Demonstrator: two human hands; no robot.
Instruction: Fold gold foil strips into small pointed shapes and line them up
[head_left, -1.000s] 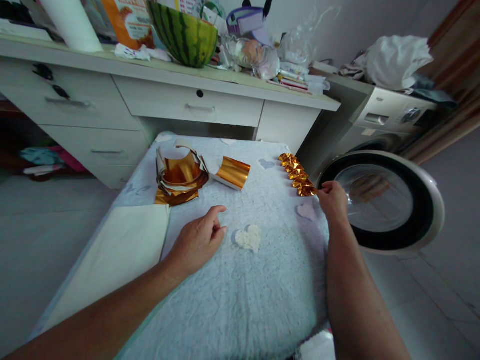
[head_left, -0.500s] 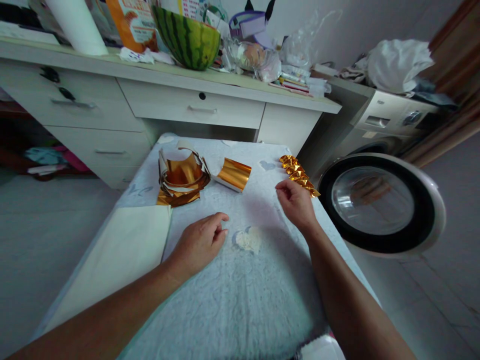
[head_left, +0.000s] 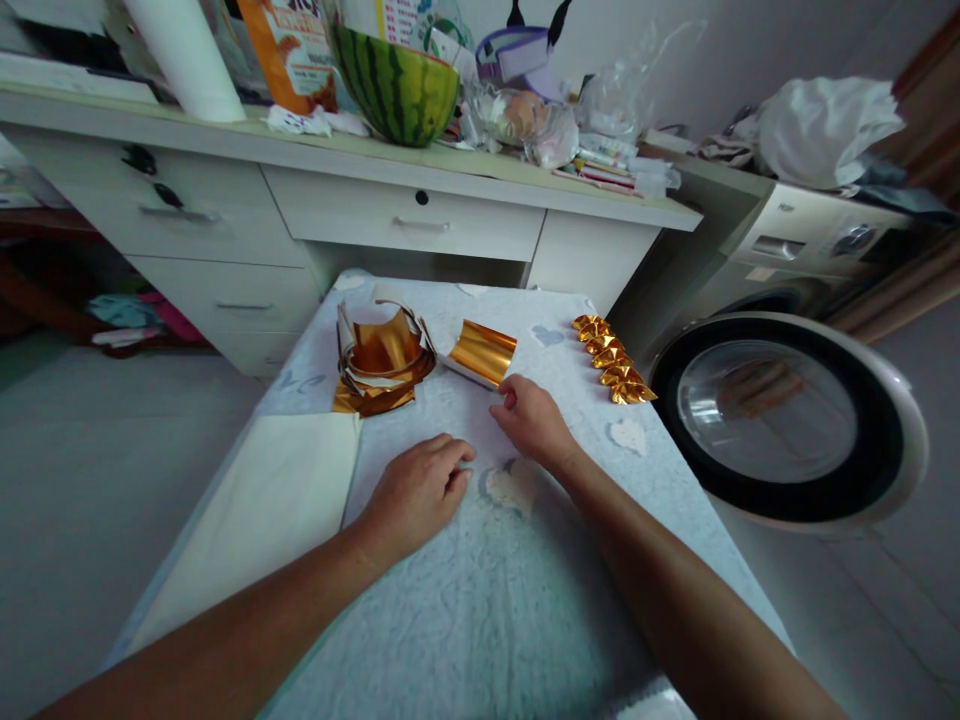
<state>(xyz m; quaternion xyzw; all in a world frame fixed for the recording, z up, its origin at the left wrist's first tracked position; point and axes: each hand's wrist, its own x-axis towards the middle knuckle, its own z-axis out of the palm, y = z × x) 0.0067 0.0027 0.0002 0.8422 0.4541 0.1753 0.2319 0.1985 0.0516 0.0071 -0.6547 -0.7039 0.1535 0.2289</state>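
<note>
A curved sheet of shiny gold paper [head_left: 484, 350] lies on the cloth-covered table. My right hand [head_left: 531, 418] is at its near right corner, thumb and forefinger slightly apart; whether the fingertips touch the paper is hard to tell. My left hand [head_left: 421, 490] rests over the cloth, lower and to the left, fingers loosely bent, a gap between thumb and forefinger, nothing in it. Behind it sits a pile of curled gold paper sheets [head_left: 382, 355] with pale undersides. Several folded gold paper pieces [head_left: 611, 360] form an overlapping row along the table's right side.
A pale flat sheet [head_left: 262, 510] covers the table's left edge. Beyond the table stands a white desk [head_left: 405, 210] with a cut watermelon [head_left: 397, 85] and clutter on top. To the right, a washing machine's open round door [head_left: 780, 415] reaches close to the table edge.
My right hand has moved left from beside the row of folded gold pieces to the single gold sheet. My left hand stays about where it was. The view has shifted slightly.
</note>
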